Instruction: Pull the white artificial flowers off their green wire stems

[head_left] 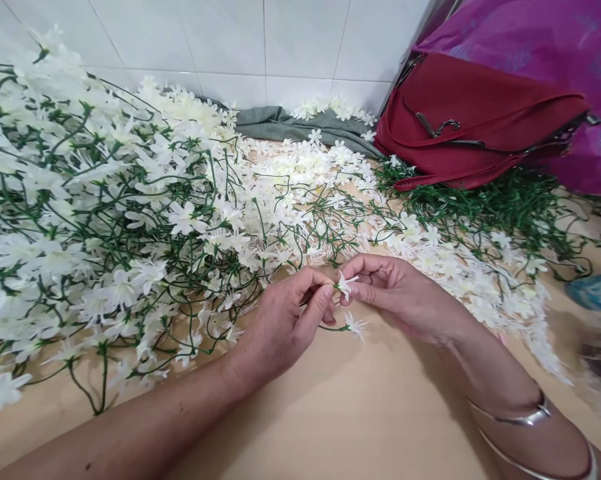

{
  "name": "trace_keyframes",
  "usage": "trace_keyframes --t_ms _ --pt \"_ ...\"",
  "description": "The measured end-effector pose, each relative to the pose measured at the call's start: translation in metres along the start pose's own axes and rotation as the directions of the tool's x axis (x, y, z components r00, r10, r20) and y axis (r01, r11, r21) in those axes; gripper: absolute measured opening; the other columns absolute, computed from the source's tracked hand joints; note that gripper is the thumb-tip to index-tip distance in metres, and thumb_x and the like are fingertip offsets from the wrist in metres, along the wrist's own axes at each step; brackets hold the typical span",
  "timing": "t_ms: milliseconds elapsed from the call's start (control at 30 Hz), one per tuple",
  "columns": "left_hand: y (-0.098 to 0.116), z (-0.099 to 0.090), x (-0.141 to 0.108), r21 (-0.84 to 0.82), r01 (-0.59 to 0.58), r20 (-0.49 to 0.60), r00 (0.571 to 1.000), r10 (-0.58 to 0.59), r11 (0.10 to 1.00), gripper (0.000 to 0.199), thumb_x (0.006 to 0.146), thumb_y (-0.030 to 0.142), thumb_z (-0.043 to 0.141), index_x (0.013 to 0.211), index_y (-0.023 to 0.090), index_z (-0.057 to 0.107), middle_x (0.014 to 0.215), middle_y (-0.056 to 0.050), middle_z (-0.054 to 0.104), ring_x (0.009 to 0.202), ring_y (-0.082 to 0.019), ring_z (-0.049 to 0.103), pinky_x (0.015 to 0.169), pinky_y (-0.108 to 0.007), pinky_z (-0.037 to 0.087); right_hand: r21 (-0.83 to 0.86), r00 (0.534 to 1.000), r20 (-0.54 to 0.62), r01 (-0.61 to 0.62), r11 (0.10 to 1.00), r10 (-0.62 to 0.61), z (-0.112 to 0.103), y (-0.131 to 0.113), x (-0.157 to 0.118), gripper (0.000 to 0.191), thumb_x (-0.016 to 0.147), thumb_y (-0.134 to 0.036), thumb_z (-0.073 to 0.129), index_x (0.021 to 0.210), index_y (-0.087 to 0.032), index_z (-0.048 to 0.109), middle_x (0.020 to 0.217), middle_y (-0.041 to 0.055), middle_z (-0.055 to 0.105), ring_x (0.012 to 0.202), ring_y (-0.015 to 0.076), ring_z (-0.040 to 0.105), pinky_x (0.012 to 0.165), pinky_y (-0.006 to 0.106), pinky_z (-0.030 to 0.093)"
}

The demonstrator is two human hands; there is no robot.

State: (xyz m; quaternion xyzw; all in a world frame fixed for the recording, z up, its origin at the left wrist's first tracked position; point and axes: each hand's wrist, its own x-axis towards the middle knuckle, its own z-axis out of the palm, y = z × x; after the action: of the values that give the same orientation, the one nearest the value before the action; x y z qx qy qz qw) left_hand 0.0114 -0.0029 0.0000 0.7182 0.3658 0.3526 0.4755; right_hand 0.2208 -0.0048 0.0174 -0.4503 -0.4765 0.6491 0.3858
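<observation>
Between my two hands is a small white artificial flower [345, 285] with a green base. My left hand [293, 313] pinches its green stem between thumb and forefinger. From the other side, my right hand [387, 290] holds the white petals with thumb and forefinger. A second white blossom [354, 327] on a green stem hangs just below, its stem running back toward my left fingers. Close by on the left rises a big heap of white artificial flowers [130, 220] with green stems. Loose white petals [300, 167] lie spread beyond my hands.
A red handbag [470, 127] rests at the back right over green stems [500, 207], with a purple plastic bag [555, 40] behind it. Grey-green cloth [280, 123] lies along the white tiled wall [300, 40]. A blue patterned object [595, 291] sits at the right edge.
</observation>
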Motion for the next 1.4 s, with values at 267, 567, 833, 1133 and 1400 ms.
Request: trace_keyframes --t_ms 267,567,833,1133,1400 --pt "0.001 -0.001 0.000 0.016 0.029 -0.002 1.000 -0.029 0.999 0.017 0.104 0.024 0.054 0.091 0.018 0.064 0.076 -0.001 0.077 0.070 -0.014 0.076 0.068 -0.026 0.055 -0.062 1.000 -0.008 0.006 0.998 -0.006 0.003 0.000 0.000 0.032 0.075 -0.042 0.093 0.084 -0.019 0.071 0.073 -0.0010 0.072 0.069 0.0126 0.066 0.069 0.024 0.050" --pt "-0.001 0.000 -0.001 0.051 0.016 -0.004 1.000 -0.016 0.999 0.017 0.105 0.023 0.052 0.090 0.020 0.062 0.073 0.001 0.076 0.067 -0.013 0.076 0.067 -0.024 0.056 -0.128 0.998 -0.052 0.040 0.991 -0.047 0.008 0.004 0.001 0.035 0.073 -0.046 0.092 0.079 -0.020 0.069 0.075 0.0016 0.072 0.072 0.0162 0.066 0.070 0.028 0.052" --pt "-0.003 0.000 -0.002 0.027 0.006 0.016 1.000 -0.006 1.000 0.017 0.104 0.021 0.053 0.090 0.019 0.062 0.072 0.001 0.074 0.066 -0.011 0.075 0.066 -0.021 0.056 -0.126 0.997 -0.007 0.072 0.989 -0.073 0.005 0.007 -0.001 0.026 0.084 -0.040 0.085 0.081 -0.020 0.069 0.081 0.0024 0.071 0.076 0.0153 0.066 0.071 0.028 0.050" --pt "-0.003 0.000 -0.002 0.063 -0.013 0.013 1.000 0.012 0.998 0.018 0.104 0.019 0.052 0.088 0.020 0.060 0.071 0.002 0.073 0.065 -0.011 0.073 0.066 -0.022 0.053 -0.176 0.993 -0.005 0.112 0.978 -0.114 0.009 0.003 0.000 0.028 0.085 -0.042 0.082 0.077 -0.020 0.066 0.085 0.0025 0.068 0.077 0.0157 0.063 0.071 0.029 0.049" --pt "-0.001 0.001 -0.001 0.101 -0.018 0.009 1.000 0.017 0.995 0.018 0.104 0.025 0.049 0.089 0.021 0.058 0.071 0.002 0.072 0.064 -0.013 0.071 0.064 -0.023 0.052 -0.145 0.989 0.023 0.147 0.978 -0.145 0.011 0.004 0.000 0.032 0.084 -0.047 0.081 0.079 -0.022 0.063 0.082 0.0003 0.068 0.074 0.0153 0.064 0.071 0.030 0.051"
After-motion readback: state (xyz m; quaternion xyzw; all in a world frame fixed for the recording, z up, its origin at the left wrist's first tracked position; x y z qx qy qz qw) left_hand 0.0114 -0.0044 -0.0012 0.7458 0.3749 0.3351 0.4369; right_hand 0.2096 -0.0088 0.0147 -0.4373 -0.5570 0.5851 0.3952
